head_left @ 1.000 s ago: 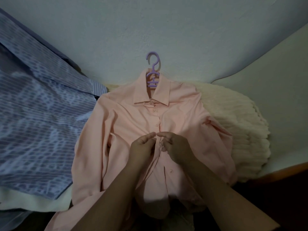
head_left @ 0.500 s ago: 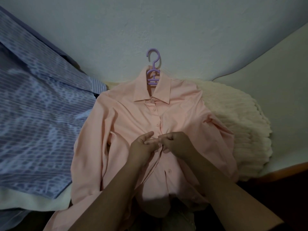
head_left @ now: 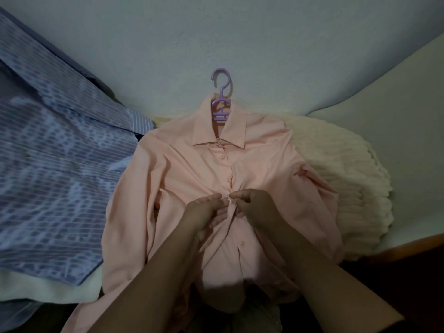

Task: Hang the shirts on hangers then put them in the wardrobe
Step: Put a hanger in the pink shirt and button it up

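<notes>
where the two hands meet at the placket, approx. mid-chest, a pink shirt (head_left: 197, 174) lies face up on a bed, already threaded on a lilac hanger (head_left: 221, 104); only the hook & the top of the hanger's neck show above the collar, its shoulders being hidden inside the fabric. left hand (head_left: 204, 212): fingers curled, thumb & forefinger pinching the left edge of the shirt front. right hand (head_left: 254, 205): fingers curled, pinching the opposite edge right beside it, w/ a small pale button just visible betw. the fingertips; whether that button is through its hole cannot be told, the spot being small & dim. buttons above the hands appear fastened; one more button shows below, where the front gapes slightly. both forearms enter from the bottom edge & cover the lower front & hem of the shirt. shirt's sleeves are bunched alongside the body, the cuffs out of view or lost in folds. a blue striped shirt (head_left: 55, 179) lies spread to the left, touching the pink one, cut off by the left frame edge; no hanger is visible on it. a cream ribbed blanket (head_left: 341, 179) sits under & to the right of the pink shirt. a pale wall (head_left: 240, 32) rises behind the hook. lower corners are very dark, detail unreadable. wardrobe not in view.
</notes>
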Demonstrator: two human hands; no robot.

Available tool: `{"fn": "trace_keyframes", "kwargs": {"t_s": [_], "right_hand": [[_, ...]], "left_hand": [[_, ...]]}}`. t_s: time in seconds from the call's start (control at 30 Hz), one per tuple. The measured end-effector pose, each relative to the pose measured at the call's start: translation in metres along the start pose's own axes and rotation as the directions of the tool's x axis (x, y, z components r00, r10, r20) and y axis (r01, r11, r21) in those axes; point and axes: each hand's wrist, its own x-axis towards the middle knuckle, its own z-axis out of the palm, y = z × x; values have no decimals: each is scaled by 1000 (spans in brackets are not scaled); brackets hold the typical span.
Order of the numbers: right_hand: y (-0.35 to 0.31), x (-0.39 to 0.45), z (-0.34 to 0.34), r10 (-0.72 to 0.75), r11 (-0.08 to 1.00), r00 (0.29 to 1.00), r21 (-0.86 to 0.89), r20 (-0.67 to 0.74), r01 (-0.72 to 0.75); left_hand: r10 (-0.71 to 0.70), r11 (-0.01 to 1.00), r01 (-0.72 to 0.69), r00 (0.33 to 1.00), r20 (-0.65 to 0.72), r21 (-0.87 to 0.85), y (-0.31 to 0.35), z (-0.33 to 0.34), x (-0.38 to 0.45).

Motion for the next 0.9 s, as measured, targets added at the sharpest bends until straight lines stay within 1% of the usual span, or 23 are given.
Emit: {"fn": "trace_keyframes", "kwargs": {"t_s": [0.07, 0.13, 0.17, 0.23, 0.3, 0.4, 0.47, 0.57, 0.6, 0.67, 0.73, 0.8, 0.83, 0.9], "right_hand": [[3, 2, 1, 16, 1000, 1000, 21, 18, -16], [2, 3, 1, 57, 996, 998, 67, 16, -58], [2, 3, 1, 53, 997, 999, 64, -3, -53], [3, 4, -1, -10, 1000, 999, -16, -35, 10], [3, 4, -3, -31, 999, 999, -31, -21, 30], [4, 2, -5, 71, 988, 997, 136, 17, -73], [5, 3, -3, 84, 986, 996, 147, -28, -79], [6, 9, -4, 97, 986, 991, 147, -90, -83], [7, 13, -5, 119, 980, 989, 174, -93, -102], [7, 20, -9, 174, 949, 982, 280, -71, -148], [4, 27, -13, 227, 872, 974, 449, -18, -195], [2, 32, -14, 244, 813, 969, 538, 34, -224], [3, 32, -14, 242, 808, 969, 542, 51, -231], [7, 35, -11, 230, 835, 972, 502, 52, -225]], "left_hand": [[31, 997, -31, 1000, -1, 77, 2, -1, 0], [128, 967, -119, 992, -24, 227, 3, -3, 0], [200, 932, -177, 979, -43, 315, 2, -6, 2], [331, 840, -268, 942, -54, 472, 0, -13, 6], [379, 760, -299, 925, -21, 577, -1, -19, 11], [417, 684, -334, 909, 28, 648, -4, -24, 18], [464, 636, -349, 886, 21, 689, -5, -23, 20], [494, 607, -357, 869, 14, 710, -6, -24, 23], [510, 572, -369, 860, 35, 732, -4, -25, 24], [543, 459, -391, 834, 97, 797, 4, -29, 23], [515, 337, -384, 840, 173, 860, 14, -34, 24], [465, 230, -349, 859, 213, 908, 20, -36, 28], [451, 210, -338, 866, 216, 917, 21, -37, 31], [475, 213, -348, 853, 215, 913, 20, -35, 33]]}}
